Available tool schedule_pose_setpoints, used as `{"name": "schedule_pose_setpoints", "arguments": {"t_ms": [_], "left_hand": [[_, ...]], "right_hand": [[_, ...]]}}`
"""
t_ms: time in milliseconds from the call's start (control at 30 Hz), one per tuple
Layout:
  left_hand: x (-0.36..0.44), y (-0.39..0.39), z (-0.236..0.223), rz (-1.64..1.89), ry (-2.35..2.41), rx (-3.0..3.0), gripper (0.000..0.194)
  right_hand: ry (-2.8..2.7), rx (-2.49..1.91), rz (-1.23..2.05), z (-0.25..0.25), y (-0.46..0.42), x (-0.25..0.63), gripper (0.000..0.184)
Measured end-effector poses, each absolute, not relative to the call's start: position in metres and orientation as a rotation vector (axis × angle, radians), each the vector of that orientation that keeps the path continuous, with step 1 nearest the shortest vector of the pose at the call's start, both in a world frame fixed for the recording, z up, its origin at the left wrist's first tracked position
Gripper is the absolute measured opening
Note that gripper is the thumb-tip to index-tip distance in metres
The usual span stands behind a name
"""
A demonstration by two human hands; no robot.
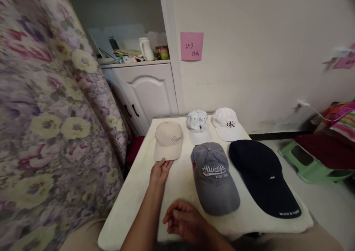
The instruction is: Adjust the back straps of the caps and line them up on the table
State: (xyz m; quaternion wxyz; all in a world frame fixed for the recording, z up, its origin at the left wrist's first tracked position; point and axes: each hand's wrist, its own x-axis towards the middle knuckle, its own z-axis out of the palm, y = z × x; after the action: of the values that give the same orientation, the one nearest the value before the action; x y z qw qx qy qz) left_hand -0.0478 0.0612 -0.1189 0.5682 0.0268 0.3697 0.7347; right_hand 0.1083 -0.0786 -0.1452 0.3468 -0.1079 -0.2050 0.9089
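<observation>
My left hand (161, 172) is at the front edge of a beige baseball cap (168, 138), its fingers closed on the brim. The cap has a small three-stripe logo and sits at the far left of the table. Just in front of a grey cap (213, 180) lettered "Always", my right hand (185, 220) hovers near the table's front edge. Its fingers are loosely curled and apart, with nothing in them. A navy cap (260, 177) with a long brim lies at the right. Behind stand a pale cap (198, 123) with a small dark emblem and a white cap (226, 122) marked "CK".
A cream-covered table (133, 206) bears the caps. A floral curtain (55, 132) hangs close on the left. Behind are a white cabinet (149, 91) and a wall with a pink note (192, 46). A green stool (307, 162) stands at the right.
</observation>
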Motion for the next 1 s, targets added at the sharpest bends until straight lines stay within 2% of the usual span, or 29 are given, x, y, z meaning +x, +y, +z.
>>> {"name": "schedule_pose_setpoints", "arguments": {"t_ms": [1000], "left_hand": [[-0.034,0.053,-0.119,1.831,0.948,0.013,0.025]], "right_hand": [[-0.523,-0.277,2.351,-0.146,-0.084,0.112,0.029]]}}
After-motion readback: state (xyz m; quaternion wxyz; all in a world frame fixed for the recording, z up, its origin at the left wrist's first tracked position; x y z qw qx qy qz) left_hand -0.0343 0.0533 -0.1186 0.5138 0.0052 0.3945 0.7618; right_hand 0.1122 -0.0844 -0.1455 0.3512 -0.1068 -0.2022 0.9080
